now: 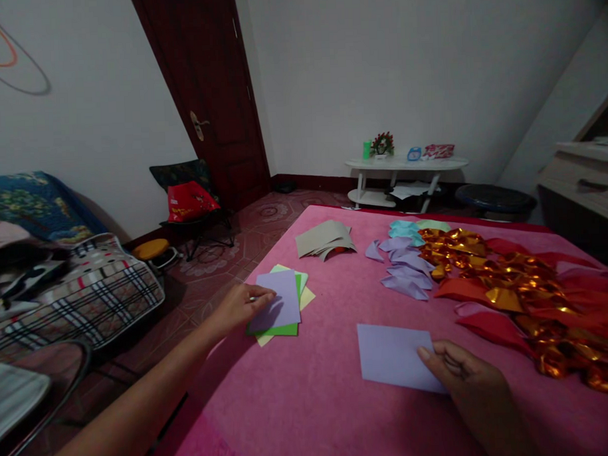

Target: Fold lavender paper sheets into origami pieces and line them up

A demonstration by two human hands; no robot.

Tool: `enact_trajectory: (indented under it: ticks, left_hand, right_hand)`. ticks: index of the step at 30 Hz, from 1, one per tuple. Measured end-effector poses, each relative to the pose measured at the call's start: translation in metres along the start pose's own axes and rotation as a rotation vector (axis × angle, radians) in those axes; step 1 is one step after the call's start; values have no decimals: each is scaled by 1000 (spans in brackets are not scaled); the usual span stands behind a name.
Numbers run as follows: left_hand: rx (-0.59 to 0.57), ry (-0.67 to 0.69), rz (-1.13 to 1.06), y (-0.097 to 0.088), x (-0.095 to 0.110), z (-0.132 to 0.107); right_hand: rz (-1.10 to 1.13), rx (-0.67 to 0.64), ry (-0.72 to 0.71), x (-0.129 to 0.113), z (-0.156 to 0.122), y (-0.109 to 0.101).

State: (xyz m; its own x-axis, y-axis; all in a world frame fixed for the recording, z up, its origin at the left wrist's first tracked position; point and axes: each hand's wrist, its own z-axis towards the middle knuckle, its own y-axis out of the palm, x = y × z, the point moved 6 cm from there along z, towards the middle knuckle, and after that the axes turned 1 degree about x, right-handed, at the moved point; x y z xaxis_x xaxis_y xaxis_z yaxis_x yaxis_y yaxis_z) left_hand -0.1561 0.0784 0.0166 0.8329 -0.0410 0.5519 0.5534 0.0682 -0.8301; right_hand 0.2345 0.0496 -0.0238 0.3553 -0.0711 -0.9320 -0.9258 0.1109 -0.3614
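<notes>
My right hand (461,369) pinches one corner of a rectangular purple paper sheet (398,354), thumb on top, holding it over the pink cloth. At the left, my left hand (249,303) is over a small stack of coloured paper, its fingers drawn together at the top purple sheet (285,302). Whether a sheet edge is between those fingers is hidden. Green paper (285,330) and pale yellow paper (307,296) stick out beneath that sheet. Farther back lies a fanned pile of grey-brown card (327,238).
Folded purple paper pieces (408,271), pale turquoise ones (404,231) and shiny orange-gold foil pieces (485,261) spread along the table's right side. The table's pink cloth (329,380) lies under everything. Beyond stand a white side table (406,163) and a chair with a red bag (189,202).
</notes>
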Motion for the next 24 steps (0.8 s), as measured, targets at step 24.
enact_trajectory:
  ticks: [24]
  left_hand:
    - [307,1074,227,90,196,-53]
  right_hand:
    - [-253,149,-619,-31,-20,-6]
